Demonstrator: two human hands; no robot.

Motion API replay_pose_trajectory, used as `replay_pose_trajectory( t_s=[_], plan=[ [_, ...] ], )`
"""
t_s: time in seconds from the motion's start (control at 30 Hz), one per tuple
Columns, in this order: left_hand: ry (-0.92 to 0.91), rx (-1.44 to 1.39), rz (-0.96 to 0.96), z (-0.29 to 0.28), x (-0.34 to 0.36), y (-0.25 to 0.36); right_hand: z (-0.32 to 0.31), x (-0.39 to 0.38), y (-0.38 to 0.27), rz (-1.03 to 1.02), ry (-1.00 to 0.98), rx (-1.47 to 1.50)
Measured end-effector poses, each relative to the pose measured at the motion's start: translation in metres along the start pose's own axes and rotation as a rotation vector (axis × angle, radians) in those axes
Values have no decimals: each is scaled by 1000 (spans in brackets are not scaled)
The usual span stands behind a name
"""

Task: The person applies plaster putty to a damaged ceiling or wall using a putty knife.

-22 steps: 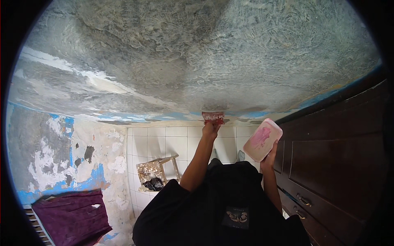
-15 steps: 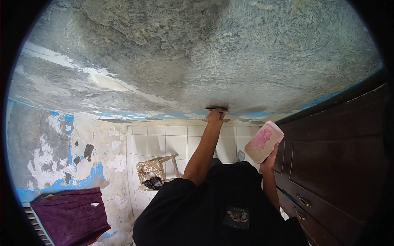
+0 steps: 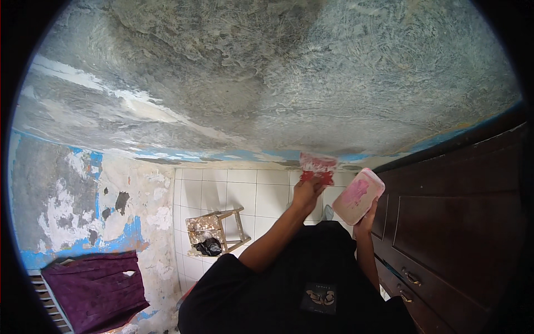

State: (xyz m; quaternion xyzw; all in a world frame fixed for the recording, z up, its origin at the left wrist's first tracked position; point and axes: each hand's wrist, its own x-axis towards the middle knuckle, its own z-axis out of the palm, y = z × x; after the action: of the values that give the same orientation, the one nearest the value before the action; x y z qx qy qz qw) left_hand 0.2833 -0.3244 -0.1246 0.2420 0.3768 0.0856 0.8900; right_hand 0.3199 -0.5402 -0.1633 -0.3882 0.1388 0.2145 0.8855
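Observation:
My left hand (image 3: 307, 195) is closed on a red putty scraper (image 3: 319, 167) whose broad flat face is smeared with white. The scraper is held up in front of the lower part of the grey, patchy wall (image 3: 289, 78), apart from it as far as I can tell. To its right, my right hand (image 3: 365, 221) grips a pale pink rectangular tray (image 3: 347, 210) by its edge and underside. A brighter pink smear lies across the tray, and it is tilted toward the scraper. Part of the right hand's fingers is hidden behind the tray.
A paint-spattered wooden stool (image 3: 203, 224) with a black plastic bag (image 3: 208, 246) on it stands on the white tiled floor (image 3: 242, 195). Dark wooden furniture (image 3: 439, 222) with metal handles rises close on the right. At left, a purple cloth (image 3: 97, 286) hangs by a peeling wall (image 3: 150, 206).
My left hand has come away from the wall, back and to the right toward the tray, turning the scraper's smeared face into view. The right hand and tray have barely moved.

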Motion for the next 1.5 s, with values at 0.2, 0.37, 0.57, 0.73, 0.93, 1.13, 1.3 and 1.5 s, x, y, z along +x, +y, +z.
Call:
replay_pose_trajectory(
  t_s=[0.2, 0.37, 0.57, 0.73, 0.93, 1.13, 1.3, 1.5],
  plan=[
    [163, -10, -20, -141, 134, -12, -6, 5, 1, 14, 3, 7],
    [157, -41, -1, -126, 146, 27, -5, -1, 1, 14, 55, -9],
    [128, -33, 111, -45, 61, 83, -5, -4, -4, -29, 33, -43],
    [82, -102, 281, 21, -55, 138, 0, -1, -2, -24, 39, -64],
    [44, -148, 281, 4, -72, 120, 8, 0, -4, -6, 5, 25],
    [68, -14, 49, -64, 71, -15, -15, -1, -12, -18, 61, 22],
    [66, 8, 146, -50, 164, -57, -30, 5, -17, 0, 9, 37],
    [141, -185, 24, 69, 131, -33, -58, 7, -29, -54, 0, 27]
  ],
)
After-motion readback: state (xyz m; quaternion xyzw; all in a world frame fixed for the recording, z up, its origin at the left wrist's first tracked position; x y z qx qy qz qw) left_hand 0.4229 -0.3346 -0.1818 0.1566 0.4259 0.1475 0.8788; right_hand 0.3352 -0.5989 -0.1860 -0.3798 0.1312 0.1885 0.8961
